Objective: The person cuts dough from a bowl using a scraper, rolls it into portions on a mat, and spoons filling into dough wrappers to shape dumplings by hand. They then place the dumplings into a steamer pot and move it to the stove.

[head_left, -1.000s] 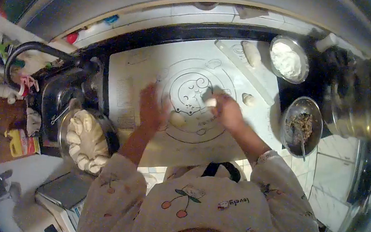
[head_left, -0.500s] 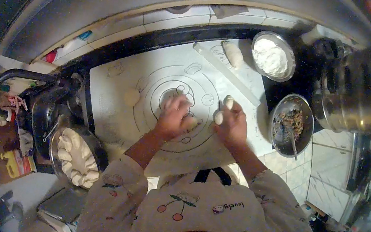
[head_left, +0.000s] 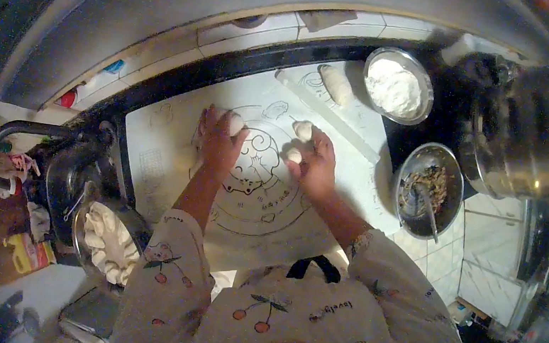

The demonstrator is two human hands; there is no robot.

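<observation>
On the white printed mat (head_left: 231, 218), my left hand (head_left: 222, 142) is curled round a small dough piece (head_left: 235, 124) at the mat's left-centre. My right hand (head_left: 317, 167) is to the right of the printed circles, its fingers closed about a dough piece (head_left: 293, 155). A second dough piece (head_left: 302, 131) lies at the fingertips of that hand. Behind them a long pale rolling pin (head_left: 330, 117) lies slanting across the mat. A longer dough roll (head_left: 335, 85) rests beyond the pin.
A bowl of white flour (head_left: 394, 86) stands at the back right. Nearer is a metal bowl of chopped filling (head_left: 427, 188) with a spoon. Large steamer pots (head_left: 524, 139) stand far right. At left are a black faucet (head_left: 30, 126) and a bowl of shaped dough pieces (head_left: 109, 242).
My left hand has moved left and back and now has a dough piece in its fingers. My right hand has shifted slightly left with its dough. The view has turned a little.
</observation>
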